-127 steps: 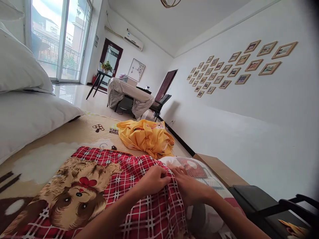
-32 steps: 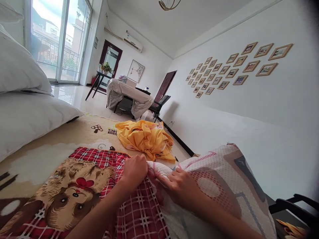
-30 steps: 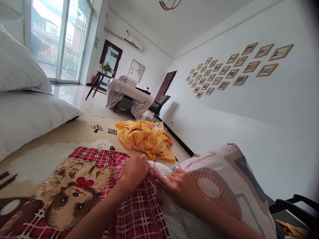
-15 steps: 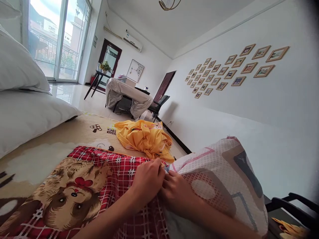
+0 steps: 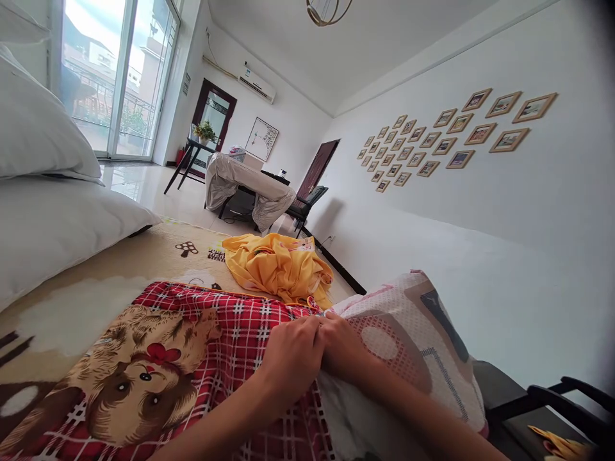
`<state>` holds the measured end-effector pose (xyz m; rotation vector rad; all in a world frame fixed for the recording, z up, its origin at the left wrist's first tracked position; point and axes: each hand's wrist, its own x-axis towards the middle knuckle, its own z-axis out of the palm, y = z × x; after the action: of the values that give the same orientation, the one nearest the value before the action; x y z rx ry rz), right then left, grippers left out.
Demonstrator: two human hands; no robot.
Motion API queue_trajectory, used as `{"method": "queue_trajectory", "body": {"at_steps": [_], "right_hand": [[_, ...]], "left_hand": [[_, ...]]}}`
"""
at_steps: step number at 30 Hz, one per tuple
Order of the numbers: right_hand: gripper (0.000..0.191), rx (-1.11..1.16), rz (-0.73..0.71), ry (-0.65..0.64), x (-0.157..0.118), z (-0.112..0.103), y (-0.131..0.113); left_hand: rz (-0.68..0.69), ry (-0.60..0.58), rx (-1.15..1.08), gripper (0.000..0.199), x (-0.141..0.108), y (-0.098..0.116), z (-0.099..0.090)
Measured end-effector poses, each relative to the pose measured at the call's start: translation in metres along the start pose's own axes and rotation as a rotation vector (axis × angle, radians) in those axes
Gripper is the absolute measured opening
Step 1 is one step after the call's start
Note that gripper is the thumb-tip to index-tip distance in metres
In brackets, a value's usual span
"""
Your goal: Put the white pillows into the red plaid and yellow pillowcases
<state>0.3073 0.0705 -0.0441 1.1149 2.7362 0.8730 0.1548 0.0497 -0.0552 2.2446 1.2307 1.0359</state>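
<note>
A red plaid cloth with a printed dog (image 5: pixel 240 333) lies spread over a beige patterned blanket (image 5: pixel 168 256). My left hand (image 5: pixel 295 349) is closed on the plaid cloth near its far right corner. Right beside it, my right hand (image 5: pixel 343 339) is closed where the plaid cloth meets a pillow in a white, pink and grey patterned cover (image 5: pixel 408 320); the two hands touch. The fingertips of both are mostly hidden. Just beyond the hands sits a crumpled yellow cloth (image 5: pixel 273 262).
White pillows (image 5: pixel 62 224) are stacked at the left. A black chair (image 5: pixel 542 403) with a yellow cloth piece on it stands at the lower right. Further back are a covered table (image 5: pixel 250 186), another chair and a plant on a stool.
Both hands have drawn tightly together, my right hand moving up against my left. The patterned pillow has shifted left and sunk lower, showing more of the black chair.
</note>
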Motion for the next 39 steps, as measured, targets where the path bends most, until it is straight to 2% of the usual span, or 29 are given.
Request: {"method": "queue_trajectory", "body": {"at_steps": [4, 7, 9, 12, 15, 18, 21, 24, 27, 30, 33, 36, 39], "right_hand": [[0.022, 0.011, 0.069, -0.079, 0.0, 0.004, 0.009], [0.02, 0.028, 0.126, -0.115, 0.0, 0.013, 0.022], [0.022, 0.044, 0.175, -0.121, -0.003, 0.022, 0.032], [0.028, 0.07, 0.241, -0.122, -0.017, 0.04, 0.042], [0.039, 0.137, 0.273, -0.118, -0.044, 0.05, 0.04], [0.045, 0.284, 0.256, -0.16, -0.082, 0.04, 0.029], [0.059, 0.404, 0.207, -0.257, -0.125, 0.018, 0.016], [0.08, 0.376, 0.208, -0.289, -0.164, 0.013, 0.009], [0.085, 0.209, 0.246, -0.198, -0.19, 0.035, 0.008], [0.074, 0.075, 0.232, -0.019, -0.194, 0.066, 0.012], [0.053, 0.052, 0.147, 0.195, -0.181, 0.083, 0.018], [0.038, 0.131, 0.102, 0.359, -0.161, 0.081, 0.025], [0.032, 0.246, 0.088, 0.446, -0.142, 0.066, 0.029]], "left_hand": [[-0.005, -0.02, 0.001, 0.025, 0.004, -0.004, 0.002], [0.01, -0.097, 0.046, 0.021, 0.005, -0.006, 0.003], [0.049, -0.173, 0.084, 0.025, 0.002, -0.008, 0.005], [0.184, -0.29, 0.137, 0.031, -0.003, -0.011, 0.012], [0.286, -0.37, 0.22, 0.028, -0.006, -0.015, 0.017], [0.305, -0.387, 0.264, 0.028, -0.005, -0.018, 0.02], [0.368, -0.353, 0.276, 0.027, -0.003, -0.015, 0.024], [0.553, -0.277, 0.213, 0.031, -0.006, -0.009, 0.037], [0.713, -0.329, 0.159, 0.026, -0.011, -0.004, 0.055], [0.707, -0.393, 0.206, 0.021, -0.012, -0.001, 0.066], [0.679, -0.399, 0.241, 0.022, -0.011, 0.006, 0.063], [0.715, -0.424, 0.312, 0.017, -0.01, 0.018, 0.054], [0.756, -0.44, 0.4, 0.014, -0.006, 0.035, 0.046]]}}
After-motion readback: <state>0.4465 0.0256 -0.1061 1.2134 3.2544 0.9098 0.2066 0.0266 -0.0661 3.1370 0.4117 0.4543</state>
